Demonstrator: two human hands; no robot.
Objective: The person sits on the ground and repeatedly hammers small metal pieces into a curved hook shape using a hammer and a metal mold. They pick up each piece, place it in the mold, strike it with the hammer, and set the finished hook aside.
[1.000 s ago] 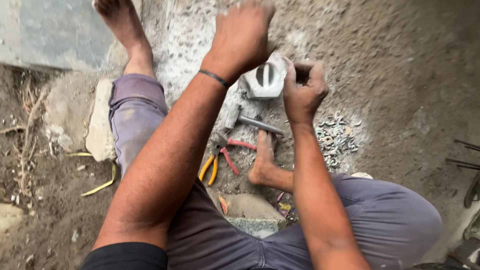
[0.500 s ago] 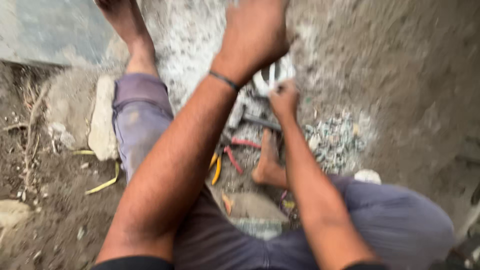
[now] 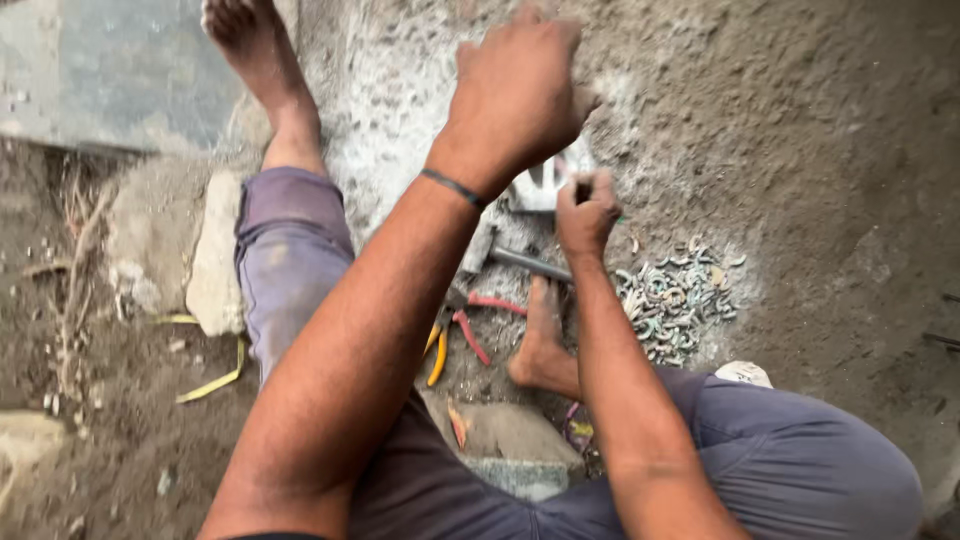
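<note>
I sit on the ground with my legs apart. My left hand (image 3: 515, 85) reaches forward with its fingers curled over the top of a white plastic piece (image 3: 538, 187), which shows only below the hand. My right hand (image 3: 585, 212) is a fist against the piece's right edge, closed on a small dark tool (image 3: 583, 190) that is mostly hidden. Just under the hands a hammer (image 3: 512, 258) lies on the dirt.
Pliers with red (image 3: 478, 328) and yellow (image 3: 437, 352) handles lie between my legs, near my right foot (image 3: 540, 345). A heap of small metal bits (image 3: 675, 295) lies to the right. A flat stone (image 3: 215, 255) and a grey slab (image 3: 110, 70) are on the left.
My left hand has come down and to the right until it covers the white piece. My right hand stays at the piece's edge, a little lower.
</note>
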